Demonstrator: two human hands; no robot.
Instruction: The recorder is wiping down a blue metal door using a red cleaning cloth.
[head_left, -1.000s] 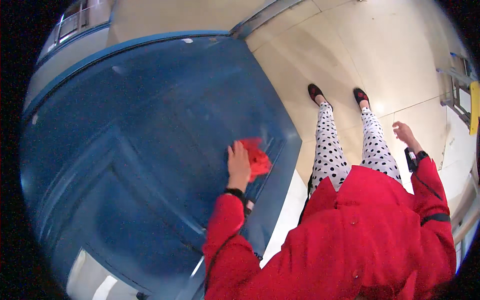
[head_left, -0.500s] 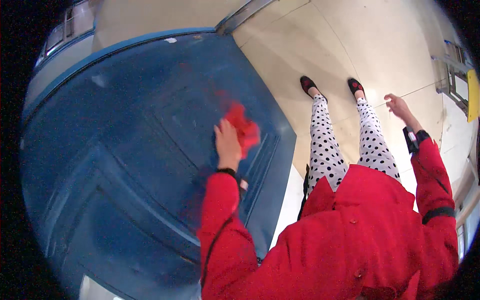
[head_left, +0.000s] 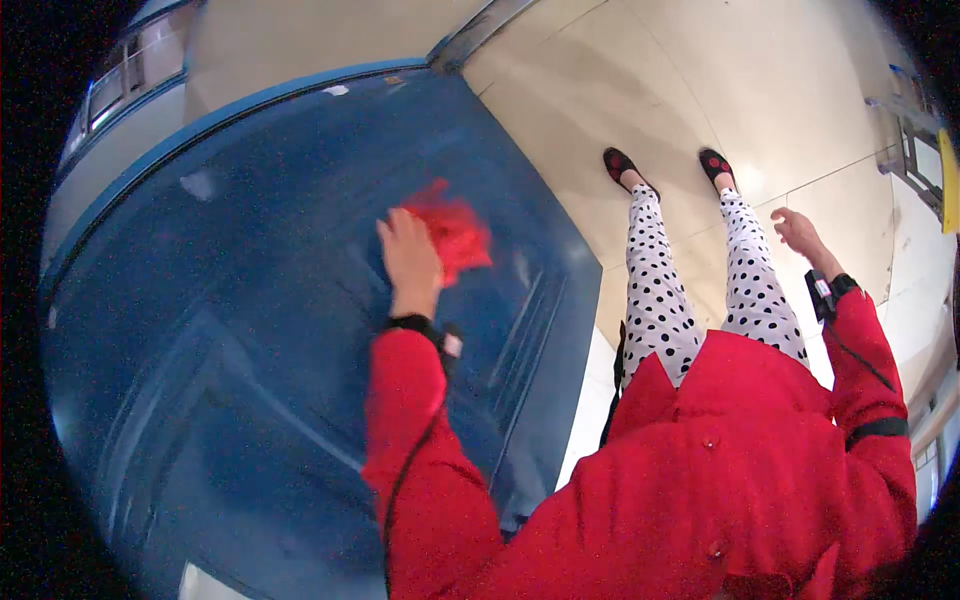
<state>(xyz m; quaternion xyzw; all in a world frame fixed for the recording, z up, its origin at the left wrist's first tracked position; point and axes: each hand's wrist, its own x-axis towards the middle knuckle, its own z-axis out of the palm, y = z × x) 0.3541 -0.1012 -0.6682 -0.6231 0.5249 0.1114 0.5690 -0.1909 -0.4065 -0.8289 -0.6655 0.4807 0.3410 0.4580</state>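
A crumpled red cloth (head_left: 455,238) lies against the blue panelled door (head_left: 290,200), slightly blurred. My left hand (head_left: 410,255) has hold of it, pressing it to the door, with the cloth sticking out to the right of the fingers. Part of my grip is hidden behind the back of the hand. On the right, my right hand (head_left: 800,235) hangs beside my leg, holding nothing, its fingers loosely bent and apart.
Pale floor tiles (head_left: 560,110) stretch under my feet. A metal frame with a yellow panel (head_left: 948,180) stands at the far right. The door's free edge (head_left: 570,350) runs close to my left leg. A window (head_left: 125,80) shows at the upper left.
My left hand and the red cloth have moved left and slightly up across the door. My right hand has dropped a little, still empty.
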